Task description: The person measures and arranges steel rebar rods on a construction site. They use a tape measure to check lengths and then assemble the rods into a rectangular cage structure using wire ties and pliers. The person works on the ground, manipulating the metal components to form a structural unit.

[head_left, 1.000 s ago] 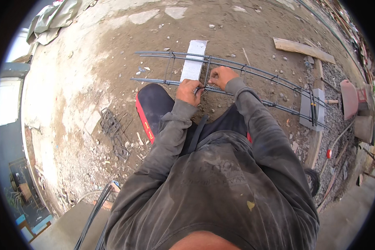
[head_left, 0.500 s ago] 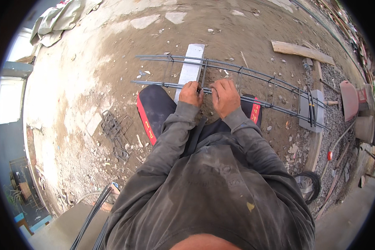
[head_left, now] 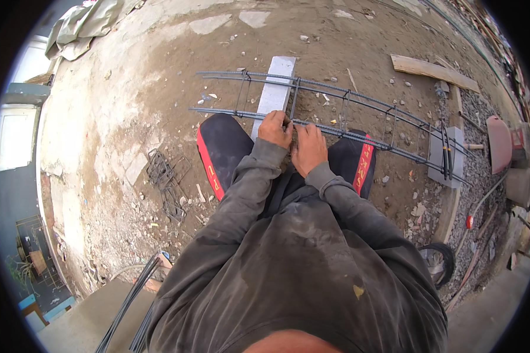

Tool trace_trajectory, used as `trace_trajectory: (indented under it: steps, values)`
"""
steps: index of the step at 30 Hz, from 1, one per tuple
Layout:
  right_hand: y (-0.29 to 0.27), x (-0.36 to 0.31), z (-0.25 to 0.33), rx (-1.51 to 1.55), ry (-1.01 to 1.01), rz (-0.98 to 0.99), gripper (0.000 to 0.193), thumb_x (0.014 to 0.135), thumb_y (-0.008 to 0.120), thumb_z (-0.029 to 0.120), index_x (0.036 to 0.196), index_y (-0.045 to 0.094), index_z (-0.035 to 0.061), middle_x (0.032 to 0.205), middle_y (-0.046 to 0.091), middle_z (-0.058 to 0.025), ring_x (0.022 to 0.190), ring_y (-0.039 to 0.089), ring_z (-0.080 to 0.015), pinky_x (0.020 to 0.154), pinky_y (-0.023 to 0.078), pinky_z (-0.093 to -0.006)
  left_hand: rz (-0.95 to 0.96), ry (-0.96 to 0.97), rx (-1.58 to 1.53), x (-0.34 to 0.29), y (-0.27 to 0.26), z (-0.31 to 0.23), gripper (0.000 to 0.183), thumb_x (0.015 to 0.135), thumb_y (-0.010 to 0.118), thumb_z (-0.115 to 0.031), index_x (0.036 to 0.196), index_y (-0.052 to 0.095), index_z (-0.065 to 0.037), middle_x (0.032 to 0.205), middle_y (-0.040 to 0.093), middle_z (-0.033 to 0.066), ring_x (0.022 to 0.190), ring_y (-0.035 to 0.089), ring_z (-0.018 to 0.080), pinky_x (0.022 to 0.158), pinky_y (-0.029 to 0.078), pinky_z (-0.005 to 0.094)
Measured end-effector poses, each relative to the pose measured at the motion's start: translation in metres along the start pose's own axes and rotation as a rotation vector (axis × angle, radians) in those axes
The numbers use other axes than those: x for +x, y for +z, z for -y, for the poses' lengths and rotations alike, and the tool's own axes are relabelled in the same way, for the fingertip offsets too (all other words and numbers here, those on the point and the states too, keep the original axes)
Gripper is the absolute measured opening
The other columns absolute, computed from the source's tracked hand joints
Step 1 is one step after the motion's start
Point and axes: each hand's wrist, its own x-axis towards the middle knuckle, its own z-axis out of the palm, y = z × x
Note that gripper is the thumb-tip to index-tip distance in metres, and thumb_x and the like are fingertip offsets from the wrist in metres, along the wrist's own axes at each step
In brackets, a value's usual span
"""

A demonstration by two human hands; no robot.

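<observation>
A long rebar cage (head_left: 224,112), its thin steel bars joined by rectangular stirrups, lies crosswise before my knees. It rests on a pale block (head_left: 275,91) at the left and a grey block (head_left: 437,154) at the right. My left hand (head_left: 275,129) is at the near bars beside the pale block, thumb and fingers pinched together. Close by on its right, my right hand (head_left: 309,150) has its fingers bent together against the same bars. Whatever lies between the fingertips is too small to make out. A two-handled dark tool (head_left: 446,154) leans on the cage at its right end.
Loose wire stirrups (head_left: 164,170) lie on the dirt to the left. A wooden plank (head_left: 436,72) is at the far right, with gravel and a black coil (head_left: 444,265) nearer. Dark rods (head_left: 126,303) stick out at lower left.
My right hand has come down toward me and closer to my left hand. The left hand stays at the near bars, its fingers pinched. The view has shifted slightly.
</observation>
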Motion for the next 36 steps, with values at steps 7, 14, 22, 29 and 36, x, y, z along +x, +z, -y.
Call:
trace_trajectory:
  steps: [7, 14, 22, 29, 36]
  values:
    - [-0.006, -0.004, 0.003, -0.100, -0.063, -0.067, 0.040, 0.079, 0.068, 0.017, 0.116, 0.061, 0.0013, 0.115, 0.059, -0.0187, 0.114, 0.055, -0.0329, 0.101, 0.037, -0.0476, 0.010, -0.117, 0.014, -0.019, -0.004, -0.005, 0.019, 0.076, 0.079, -0.011, 0.090, 0.070, -0.003, 0.083, 0.069, 0.0149, 0.077, 0.068, 0.0311, 0.070, 0.053, 0.0389]
    - [-0.008, 0.051, -0.039, 0.465, 0.306, 0.345, 0.029, 0.087, 0.065, 0.024, 0.101, 0.068, -0.0010, 0.088, 0.071, -0.0215, 0.087, 0.067, -0.0390, 0.085, 0.049, -0.0475, 0.009, -0.183, -0.025, -0.023, -0.004, -0.002, 0.019, 0.077, 0.080, -0.017, 0.090, 0.073, -0.005, 0.087, 0.072, 0.0135, 0.080, 0.069, 0.0303, 0.072, 0.054, 0.0384]
    - [-0.033, 0.014, 0.028, -0.091, 0.036, 0.241, 0.018, 0.089, 0.058, 0.021, 0.086, 0.063, 0.0039, 0.083, 0.069, -0.0212, 0.082, 0.068, -0.0434, 0.069, 0.053, -0.0538, -0.043, -0.195, 0.032, -0.024, -0.005, -0.002, 0.020, 0.077, 0.079, -0.018, 0.091, 0.074, -0.005, 0.081, 0.071, 0.0130, 0.074, 0.068, 0.0310, 0.069, 0.054, 0.0390]
    - [-0.074, 0.120, 0.047, -0.443, -0.489, 0.319, 0.009, 0.078, 0.067, 0.016, 0.081, 0.071, 0.0077, 0.076, 0.069, -0.0102, 0.082, 0.068, -0.0303, 0.103, 0.041, -0.0493, -0.036, -0.651, -0.245, -0.019, 0.000, -0.003, 0.021, 0.079, 0.078, -0.022, 0.088, 0.072, -0.004, 0.080, 0.072, 0.0139, 0.072, 0.068, 0.0326, 0.069, 0.054, 0.0367]
    - [-0.074, 0.114, 0.040, -0.314, -0.630, -0.085, 0.010, 0.076, 0.071, 0.014, 0.085, 0.071, 0.0100, 0.082, 0.068, -0.0065, 0.095, 0.065, -0.0252, 0.112, 0.034, -0.0493, 0.234, -0.359, 0.306, -0.021, 0.018, -0.005, 0.029, 0.085, 0.067, -0.029, 0.090, 0.069, 0.000, 0.078, 0.069, 0.0210, 0.079, 0.069, 0.0380, 0.068, 0.053, 0.0423]
